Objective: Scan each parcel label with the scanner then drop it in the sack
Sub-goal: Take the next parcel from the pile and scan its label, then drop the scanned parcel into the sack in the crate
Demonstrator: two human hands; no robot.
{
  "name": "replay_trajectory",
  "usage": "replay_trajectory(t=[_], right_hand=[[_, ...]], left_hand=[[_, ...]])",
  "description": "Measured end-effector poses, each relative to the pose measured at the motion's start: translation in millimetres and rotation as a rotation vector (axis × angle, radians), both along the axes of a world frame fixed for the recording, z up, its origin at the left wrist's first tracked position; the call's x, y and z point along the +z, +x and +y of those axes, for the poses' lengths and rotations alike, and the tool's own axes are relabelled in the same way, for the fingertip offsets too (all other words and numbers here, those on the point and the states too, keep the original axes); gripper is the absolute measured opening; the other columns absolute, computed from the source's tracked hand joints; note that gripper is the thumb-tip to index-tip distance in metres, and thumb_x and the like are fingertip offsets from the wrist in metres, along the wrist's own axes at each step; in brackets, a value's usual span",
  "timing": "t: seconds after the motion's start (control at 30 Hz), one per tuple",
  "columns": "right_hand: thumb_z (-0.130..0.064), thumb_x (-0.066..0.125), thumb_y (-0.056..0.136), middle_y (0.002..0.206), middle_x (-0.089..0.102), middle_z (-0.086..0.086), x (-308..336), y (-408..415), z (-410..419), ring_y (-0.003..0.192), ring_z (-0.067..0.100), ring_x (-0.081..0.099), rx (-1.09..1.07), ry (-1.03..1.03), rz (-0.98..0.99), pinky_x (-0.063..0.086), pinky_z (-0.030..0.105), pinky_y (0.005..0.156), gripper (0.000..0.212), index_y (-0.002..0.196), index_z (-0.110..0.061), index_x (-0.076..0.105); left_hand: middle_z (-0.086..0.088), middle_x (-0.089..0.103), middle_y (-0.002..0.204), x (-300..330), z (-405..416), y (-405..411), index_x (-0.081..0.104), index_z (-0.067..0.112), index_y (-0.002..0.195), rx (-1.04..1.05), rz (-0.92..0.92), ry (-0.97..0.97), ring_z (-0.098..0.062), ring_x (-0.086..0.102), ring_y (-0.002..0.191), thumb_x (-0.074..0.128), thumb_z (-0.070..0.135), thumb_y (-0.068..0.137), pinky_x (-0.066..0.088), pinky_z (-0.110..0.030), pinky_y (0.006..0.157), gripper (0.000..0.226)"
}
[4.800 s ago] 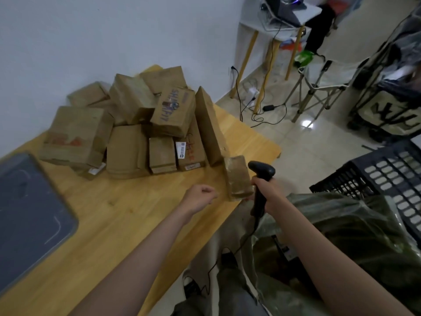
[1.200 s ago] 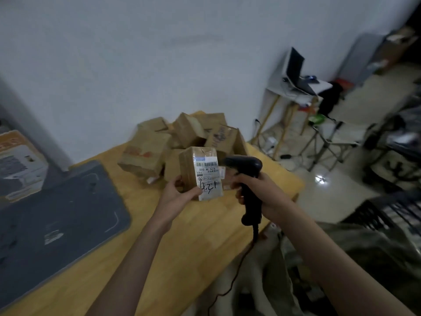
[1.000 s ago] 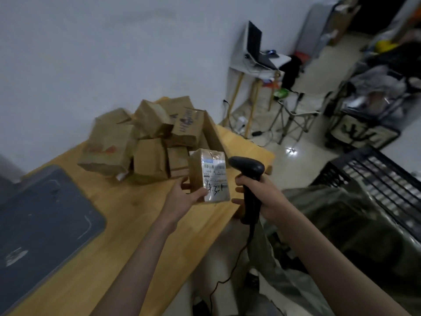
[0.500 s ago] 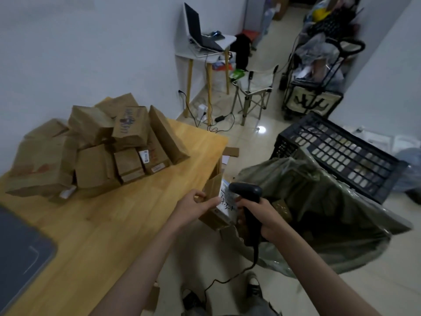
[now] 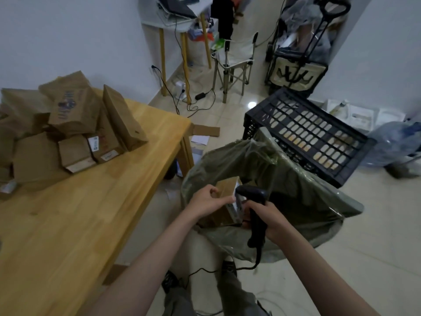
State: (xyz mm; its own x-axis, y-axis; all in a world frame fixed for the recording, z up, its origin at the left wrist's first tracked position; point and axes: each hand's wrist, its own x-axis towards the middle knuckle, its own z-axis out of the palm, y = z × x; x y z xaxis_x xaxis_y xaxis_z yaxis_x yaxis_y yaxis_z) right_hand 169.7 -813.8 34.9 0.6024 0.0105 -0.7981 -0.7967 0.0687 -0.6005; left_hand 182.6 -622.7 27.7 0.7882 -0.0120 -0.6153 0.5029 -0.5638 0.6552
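Right hand (image 5: pixel 270 218) grips the black barcode scanner (image 5: pixel 255 213) by its handle; left hand (image 5: pixel 206 202) holds a brown cardboard parcel (image 5: pixel 224 205) over the mouth of the green plastic sack (image 5: pixel 284 190). Beyond, remaining parcels (image 5: pixel 68 128) are heaped on the wooden table (image 5: pixel 68 224); a black crate (image 5: pixel 305 135) stands behind the sack.

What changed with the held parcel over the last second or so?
The left hand carried the parcel off the table and down over the sack mouth, still gripping it. The right hand kept the scanner; the parcel pile stayed put.
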Motion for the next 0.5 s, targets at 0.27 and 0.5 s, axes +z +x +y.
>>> replay_trajectory(t=[0.27,0.5], right_hand=[[-0.007,0.066,0.095,0.081,0.063,0.013,11.4,20.0,-73.5,0.073,0.025,0.062,-0.179,-0.074,-0.034,0.054,0.038,0.066,0.006,0.098,-0.002,0.066],[-0.013,0.067,0.095,0.079,0.062,0.008,28.0,42.9,-48.0,0.071,0.021,0.061,-0.034,-0.046,-0.077,0.053,0.032,0.055,0.015,0.107,-0.005,0.067]], left_hand=[[0.001,0.058,0.133,-3.5,-72.4,19.4,0.046,0.024,0.144,-0.125,0.102,-0.165,-0.017,0.059,0.117,0.066,0.073,0.074,0.049,-0.036,0.102,0.088],[0.002,0.063,0.122,23.0,-36.5,21.2,0.057,0.020,0.133,-0.092,0.006,-0.133,-0.011,0.063,0.106,0.064,0.056,0.089,0.051,-0.033,0.098,0.057]])
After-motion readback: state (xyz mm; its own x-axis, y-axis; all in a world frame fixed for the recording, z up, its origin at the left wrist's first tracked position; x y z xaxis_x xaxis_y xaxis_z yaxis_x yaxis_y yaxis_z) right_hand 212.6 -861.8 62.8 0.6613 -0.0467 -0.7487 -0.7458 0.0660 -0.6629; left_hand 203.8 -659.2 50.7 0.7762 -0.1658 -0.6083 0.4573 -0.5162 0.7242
